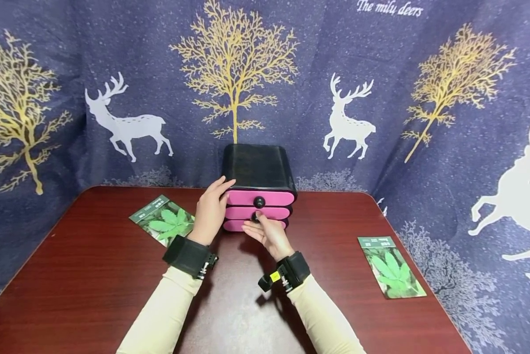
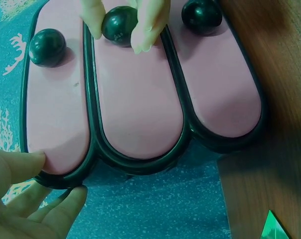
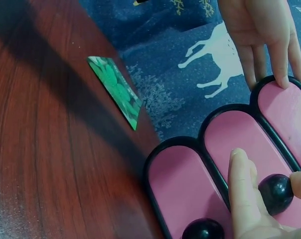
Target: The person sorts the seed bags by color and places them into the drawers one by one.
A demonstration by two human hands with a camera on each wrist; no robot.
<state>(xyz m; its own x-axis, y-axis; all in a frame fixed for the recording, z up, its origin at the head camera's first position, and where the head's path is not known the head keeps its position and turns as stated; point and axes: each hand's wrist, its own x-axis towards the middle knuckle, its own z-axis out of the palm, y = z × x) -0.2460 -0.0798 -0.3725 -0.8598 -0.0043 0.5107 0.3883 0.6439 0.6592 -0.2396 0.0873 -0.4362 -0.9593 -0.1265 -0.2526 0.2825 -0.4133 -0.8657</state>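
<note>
Head view: between leaf-print cards [image 1: 164, 220] [image 1: 391, 268], left hand [image 1: 211, 211] grips drawer cabinet [image 1: 258, 166], right hand [image 1: 270, 235] pinches middle knob [image 3: 276, 193].

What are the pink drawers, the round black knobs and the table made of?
The drawer fronts look like plastic: smooth, evenly pink, with a soft sheen. The black knobs are glossy with bright highlights, probably plastic too, though painted wood could look similar. The table has dark streaky grain and a shiny glare, so maybe varnished wood, or a wood-look covering.

Okay, quick count: I've got one cabinet [image 1: 258, 167], three pink drawers [image 2: 138, 94], three black knobs [image 2: 47, 47], two leaf-print cards [image 1: 391, 268], two wristbands [image 1: 183, 255], three gold trees [image 1: 235, 91], three white deer [image 1: 134, 129].
</note>
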